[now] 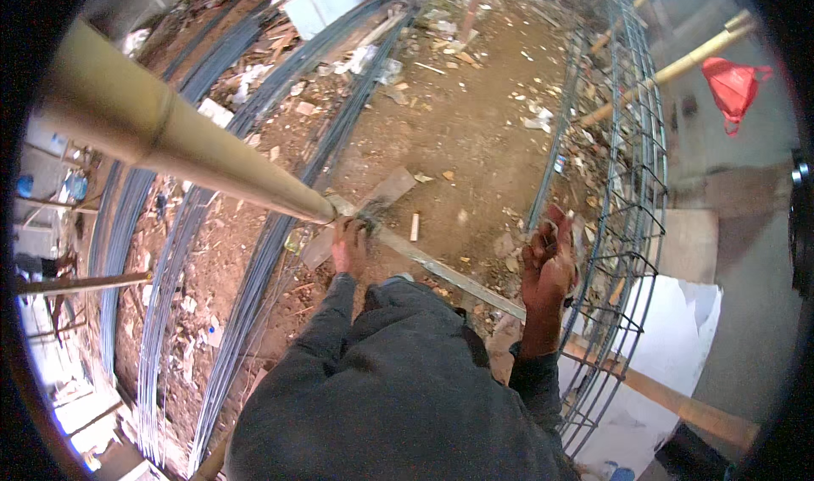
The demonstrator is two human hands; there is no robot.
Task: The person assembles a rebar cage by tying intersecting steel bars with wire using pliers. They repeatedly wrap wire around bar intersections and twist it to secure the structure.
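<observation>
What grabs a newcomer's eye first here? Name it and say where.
The thick bamboo pole strikes first, slanting from the upper left to the person's left hand near the centre. Next comes the bright red plastic bag at the upper right. Long rebar bundles sweep along the left, with a rebar cage on the right.

Tan bamboo pole [203, 155], blue-grey rods [256, 286], red bag [731, 94], dark grey top [407, 388], brown ground [449, 129]

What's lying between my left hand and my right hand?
In the head view, a narrow pale strip crosses the dirt floor between your left hand and right hand.
</observation>
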